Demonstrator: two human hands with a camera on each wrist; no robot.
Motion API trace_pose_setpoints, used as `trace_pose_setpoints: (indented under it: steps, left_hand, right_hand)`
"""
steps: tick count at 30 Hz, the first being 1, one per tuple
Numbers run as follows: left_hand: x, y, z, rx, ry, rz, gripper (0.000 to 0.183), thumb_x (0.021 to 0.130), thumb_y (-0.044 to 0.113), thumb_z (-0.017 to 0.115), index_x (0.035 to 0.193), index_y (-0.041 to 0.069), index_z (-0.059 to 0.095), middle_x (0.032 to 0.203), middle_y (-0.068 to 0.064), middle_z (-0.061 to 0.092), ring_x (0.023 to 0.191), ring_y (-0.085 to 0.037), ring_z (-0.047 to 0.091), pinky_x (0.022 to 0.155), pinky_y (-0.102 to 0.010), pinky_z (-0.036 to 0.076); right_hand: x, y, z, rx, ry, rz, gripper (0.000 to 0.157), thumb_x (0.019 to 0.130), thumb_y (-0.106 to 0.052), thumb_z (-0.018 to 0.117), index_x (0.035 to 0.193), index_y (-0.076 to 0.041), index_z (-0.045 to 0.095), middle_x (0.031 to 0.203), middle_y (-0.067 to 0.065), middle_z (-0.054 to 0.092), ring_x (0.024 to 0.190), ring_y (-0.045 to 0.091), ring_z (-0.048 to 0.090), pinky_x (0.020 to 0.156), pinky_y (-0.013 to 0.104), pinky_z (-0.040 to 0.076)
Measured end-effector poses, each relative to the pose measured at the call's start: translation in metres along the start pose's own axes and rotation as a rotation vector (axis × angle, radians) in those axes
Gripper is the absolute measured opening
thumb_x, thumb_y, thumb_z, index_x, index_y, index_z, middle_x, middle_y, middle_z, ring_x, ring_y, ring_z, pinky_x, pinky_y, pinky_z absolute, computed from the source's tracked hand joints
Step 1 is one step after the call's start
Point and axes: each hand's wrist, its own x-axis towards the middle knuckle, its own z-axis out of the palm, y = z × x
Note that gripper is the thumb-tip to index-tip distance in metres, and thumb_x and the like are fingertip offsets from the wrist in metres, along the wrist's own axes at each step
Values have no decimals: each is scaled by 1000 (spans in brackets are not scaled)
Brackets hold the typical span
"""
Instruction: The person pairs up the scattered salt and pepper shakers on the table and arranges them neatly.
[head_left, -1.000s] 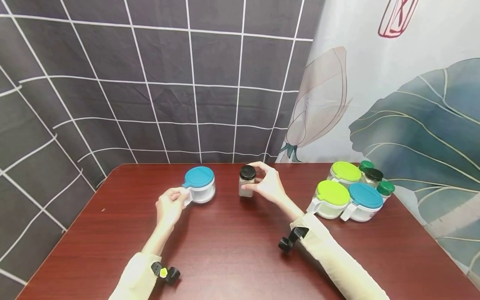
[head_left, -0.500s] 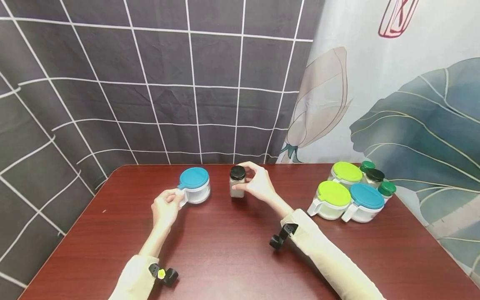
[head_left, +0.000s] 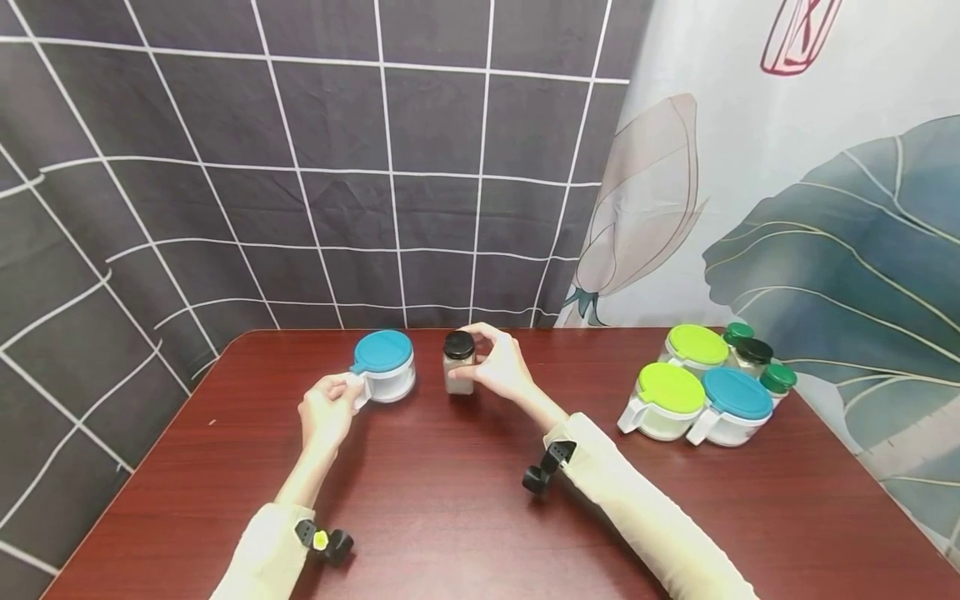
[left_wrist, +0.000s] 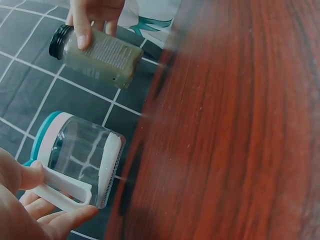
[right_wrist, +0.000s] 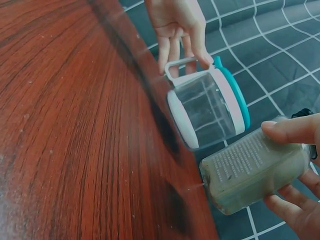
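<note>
A dark gray cloth with a white grid (head_left: 337,208) hangs behind a reddish-brown table (head_left: 435,492), beside a pale curtain (head_left: 712,67) printed with plants. A person in pale sleeves (head_left: 637,500) reaches in from below. At the table's right side stands a cluster: two green-lidded jars (head_left: 660,421), another blue jar (head_left: 735,408) and some small capped bottles (head_left: 778,379). Left of center, near the table's far edge, the left hand (head_left: 326,414) pinches the white handle (left_wrist: 67,184) of a clear jar with a blue lid (head_left: 386,367). Just right of that jar, near but apart, the right hand (head_left: 504,365) grips a slimmer black-capped bottle (head_left: 456,367) between thumb and fingers. Both containers seem barely clear of the wood (dark smudges, probably shadows, lie under them in the wrist views). The step in hand looks like carrying the pair side by side; the next move, I judge, calls for keeping both level, holding that gap, and lowering them gently before either grip loosens. The jar is squat and upright—lid on top, handle pointing left and toward the person. The bottle's long axis runs vertical, black cap uppermost, base down—no marked tilt.
</note>
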Motion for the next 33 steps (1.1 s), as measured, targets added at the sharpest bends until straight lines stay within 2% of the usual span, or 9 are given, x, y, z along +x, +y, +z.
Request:
trace_pose_setpoints:
  steps: [3, 10, 16, 22, 27, 33]
  left_hand:
    - [2, -1, 0, -2, 6, -1, 25, 90, 16, 64, 108, -1, 67, 108, -25, 68, 82, -28, 72, 56, -8, 46]
    - [8, -5, 2, 4, 17, 3, 26, 90, 17, 64, 109, -1, 67, 108, -25, 68, 77, -23, 72, 56, -9, 46]
    - [14, -7, 5, 27, 49, 16, 26, 89, 18, 65, 107, 0, 68, 106, -24, 69, 81, -29, 72, 55, -8, 45]
    - [18, -9, 7, 20, 55, 5, 25, 89, 17, 65, 107, 0, 68, 106, -24, 69, 79, -26, 72, 55, -9, 45]
    - [20, -10, 6, 5, 61, -3, 25, 89, 16, 65, 107, -1, 68, 106, -25, 69, 84, -27, 71, 55, -7, 45]
    - [25, -9, 6, 32, 63, 5, 27, 90, 19, 64, 108, 0, 68, 109, -24, 68, 92, -33, 69, 56, -7, 42]
  right_hand:
    - [2, 1, 3, -10, 2, 2, 57, 58, 2, 88, 110, -1, 66, 97, 20, 71, 89, 28, 67, 83, 42, 56]
    - [8, 8, 11, -54, 19, 32, 56, 56, -1, 89, 108, -8, 68, 94, 12, 72, 83, 20, 68, 78, 31, 57]
    - [15, 13, 19, -47, 24, 24, 57, 57, 1, 88, 109, -7, 67, 95, 12, 72, 83, 19, 70, 77, 27, 57]
    - [19, 16, 26, -3, 13, 13, 57, 56, 3, 88, 109, -6, 67, 97, 14, 72, 87, 19, 69, 79, 28, 57]
    - [23, 16, 32, -23, -16, 2, 57, 57, 1, 88, 109, -7, 67, 98, 12, 73, 87, 18, 69, 78, 27, 57]
    - [32, 16, 39, -79, -27, 19, 56, 57, -1, 89, 109, -9, 68, 98, 10, 73, 84, 18, 70, 75, 24, 56]
